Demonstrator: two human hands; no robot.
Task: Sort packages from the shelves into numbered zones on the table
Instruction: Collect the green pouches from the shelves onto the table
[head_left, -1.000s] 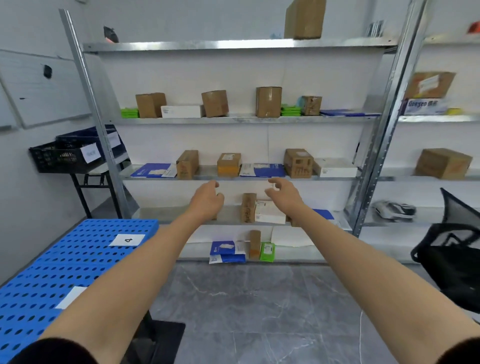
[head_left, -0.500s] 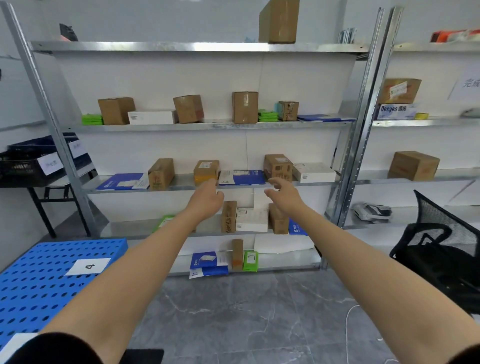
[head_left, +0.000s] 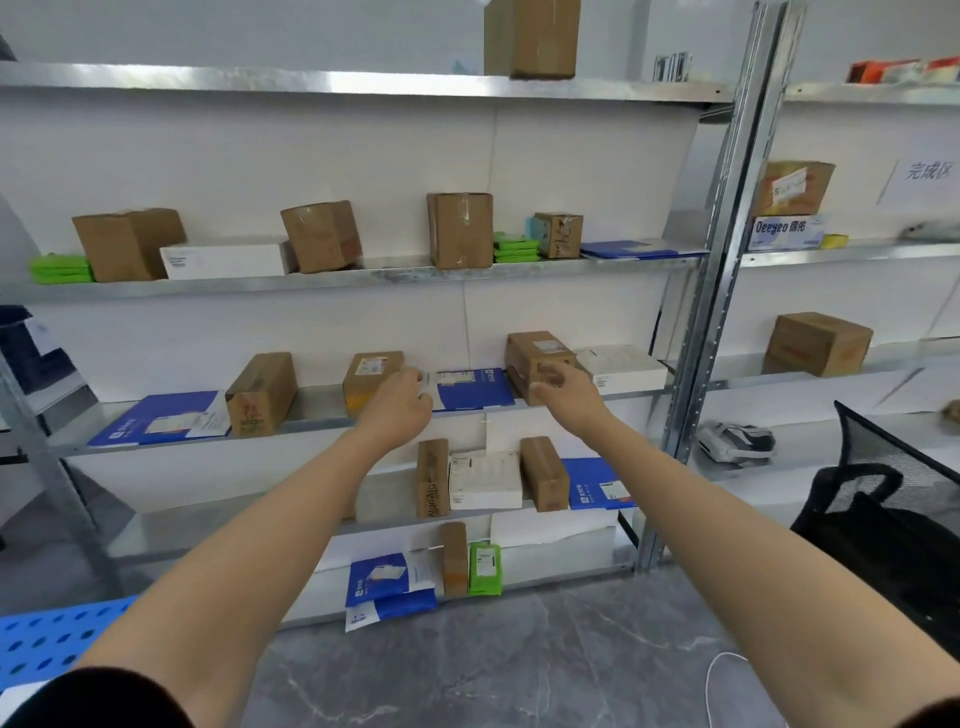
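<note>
Worktop (head_left: 47, 631): only a blue perforated corner shows, cut by the left and bottom edges.
Top-shelf carton (head_left: 530, 39): upper part cut off.
Right hand (head_left: 563, 389): fingers blurred; contact with the brown carton (head_left: 535, 353) behind them is unclear.
Blue mailer's label (head_left: 454, 380): print too small to read.

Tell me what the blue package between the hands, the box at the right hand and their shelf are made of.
Blue package: probably plastic film; flat, slightly glossy, with a white label.
Box: cardboard; matte brown, paper label on top.
Shelf: galvanised-looking steel; grey with dull, mottled reflections.
</note>
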